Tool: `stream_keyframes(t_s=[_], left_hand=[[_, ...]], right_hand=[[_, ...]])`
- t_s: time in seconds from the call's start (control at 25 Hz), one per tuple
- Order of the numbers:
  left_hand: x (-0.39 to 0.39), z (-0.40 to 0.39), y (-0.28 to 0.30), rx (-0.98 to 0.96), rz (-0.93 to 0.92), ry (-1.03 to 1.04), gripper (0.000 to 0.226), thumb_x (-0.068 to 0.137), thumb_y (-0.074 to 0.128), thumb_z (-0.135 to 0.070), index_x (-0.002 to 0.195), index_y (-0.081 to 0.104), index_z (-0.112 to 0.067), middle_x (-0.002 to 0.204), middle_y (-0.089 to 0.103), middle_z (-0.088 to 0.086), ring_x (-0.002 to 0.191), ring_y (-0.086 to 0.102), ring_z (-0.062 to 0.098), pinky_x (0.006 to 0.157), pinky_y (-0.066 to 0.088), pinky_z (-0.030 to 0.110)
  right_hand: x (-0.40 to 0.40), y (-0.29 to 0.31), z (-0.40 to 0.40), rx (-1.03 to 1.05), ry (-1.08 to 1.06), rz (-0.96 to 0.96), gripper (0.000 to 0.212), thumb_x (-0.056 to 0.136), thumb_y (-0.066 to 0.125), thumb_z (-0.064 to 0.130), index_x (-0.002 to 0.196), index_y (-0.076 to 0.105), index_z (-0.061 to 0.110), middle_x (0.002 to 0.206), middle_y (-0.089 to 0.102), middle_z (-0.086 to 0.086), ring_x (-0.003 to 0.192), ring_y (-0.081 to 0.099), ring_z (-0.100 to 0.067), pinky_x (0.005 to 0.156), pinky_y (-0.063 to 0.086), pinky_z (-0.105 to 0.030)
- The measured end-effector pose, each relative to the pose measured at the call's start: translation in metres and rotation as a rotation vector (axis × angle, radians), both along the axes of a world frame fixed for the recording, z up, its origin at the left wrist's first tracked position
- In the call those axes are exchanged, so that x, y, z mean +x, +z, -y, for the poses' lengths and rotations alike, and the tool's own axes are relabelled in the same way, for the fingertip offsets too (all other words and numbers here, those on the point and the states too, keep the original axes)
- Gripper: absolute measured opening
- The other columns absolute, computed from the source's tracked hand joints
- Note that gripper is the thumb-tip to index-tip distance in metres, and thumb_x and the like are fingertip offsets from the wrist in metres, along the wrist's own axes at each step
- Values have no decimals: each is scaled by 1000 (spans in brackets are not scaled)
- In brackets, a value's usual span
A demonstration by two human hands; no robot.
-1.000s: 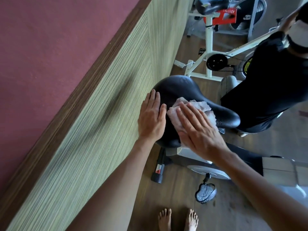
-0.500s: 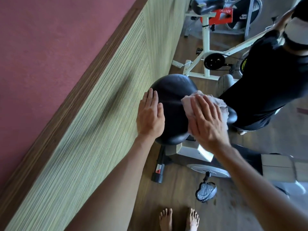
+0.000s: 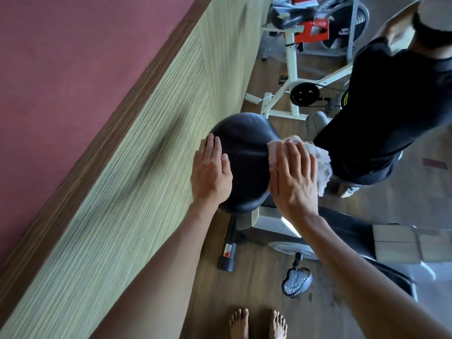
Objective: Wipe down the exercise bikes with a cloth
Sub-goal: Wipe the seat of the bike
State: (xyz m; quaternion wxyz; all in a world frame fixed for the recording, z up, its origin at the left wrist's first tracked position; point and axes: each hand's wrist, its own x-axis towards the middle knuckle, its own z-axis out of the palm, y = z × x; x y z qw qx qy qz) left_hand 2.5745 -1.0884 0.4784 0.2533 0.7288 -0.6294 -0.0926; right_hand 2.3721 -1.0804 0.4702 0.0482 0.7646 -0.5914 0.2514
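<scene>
A wide black saddle [image 3: 244,152] sits mid-frame on the near bike [image 3: 271,222], whose white-grey body, pedal and black foot lie below it toward lower right. A crumpled, pale pinkish cloth [image 3: 320,159] drapes over the saddle's right side. A second bike [image 3: 292,77], white-framed with an orange panel, stands upper right.
</scene>
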Motion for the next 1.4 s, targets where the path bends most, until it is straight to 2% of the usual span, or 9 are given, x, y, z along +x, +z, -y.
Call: stream_keyframes(t_s=[0.16, 0.4, 0.48, 0.6, 0.76, 0.92, 1.16, 1.28, 1.4], left_hand=[[0, -4, 1, 15, -22, -21, 63, 104, 16, -37, 160, 27, -8, 169, 21, 8, 157, 12, 22, 129, 8, 36], [-6, -2, 3, 54, 31, 31, 61, 105, 16, -36, 161, 24, -12, 169, 19, 5, 158, 11, 20, 129, 10, 39], [-4, 0, 3, 69, 51, 37, 55, 110, 23, -32, 160, 25, -12, 169, 19, 5, 157, 12, 21, 128, 14, 41], [-16, -1, 7, 98, 94, 109, 53, 111, 28, -27, 160, 25, -8, 169, 21, 11, 157, 14, 28, 127, 18, 45], [-37, -14, 7, 103, 10, 252, 55, 111, 27, -32, 162, 21, -11, 170, 13, 9, 158, 7, 27, 127, 12, 43], [-39, -15, -2, 4, 44, 296, 53, 111, 27, -33, 161, 27, -15, 169, 21, 2, 157, 14, 21, 128, 14, 39], [-42, -12, 9, 115, 107, 280, 55, 110, 27, -30, 161, 21, -9, 170, 15, 8, 157, 11, 28, 126, 15, 48], [-49, -9, 11, 133, 85, 329, 57, 109, 27, -30, 162, 19, -10, 171, 13, 6, 157, 9, 27, 126, 14, 49], [-48, -8, 8, 95, 67, 353, 56, 109, 26, -32, 162, 20, -15, 171, 13, 1, 158, 9, 22, 127, 13, 45]], right_hand=[[-48, 3, 7, -46, 346, -232, 56, 107, 42, 30, 157, 32, 6, 160, 35, -19, 150, 29, -36, 124, 22, -52], [-8, 1, 2, 23, -70, 26, 56, 107, 38, 36, 156, 34, 8, 157, 37, -19, 146, 31, -37, 121, 22, -53], [-1, -10, -5, -11, 125, -10, 59, 108, 40, 35, 159, 27, 9, 161, 31, -17, 151, 24, -35, 123, 18, -52], [-54, -13, 8, -104, 382, -317, 65, 108, 45, 35, 162, 17, 13, 165, 26, -14, 154, 21, -31, 124, 20, -50], [-73, -22, 6, -95, 204, -290, 78, 100, 61, 29, 162, 17, 12, 165, 24, -16, 153, 21, -35, 125, 17, -51], [-51, -24, 6, -90, 247, -317, 75, 103, 47, 37, 162, 11, 9, 166, 20, -19, 154, 16, -37, 126, 7, -50], [-87, 4, 21, -21, 345, -306, 62, 108, 31, 44, 161, 21, 13, 164, 27, -14, 153, 24, -31, 125, 20, -47], [-47, 14, 40, 25, 246, -211, 63, 106, 22, 48, 155, 34, 10, 155, 41, -15, 144, 36, -33, 120, 28, -49], [-5, 26, 56, 72, 434, -229, 64, 106, 17, 48, 156, 36, 11, 159, 40, -14, 150, 31, -30, 123, 23, -46]])
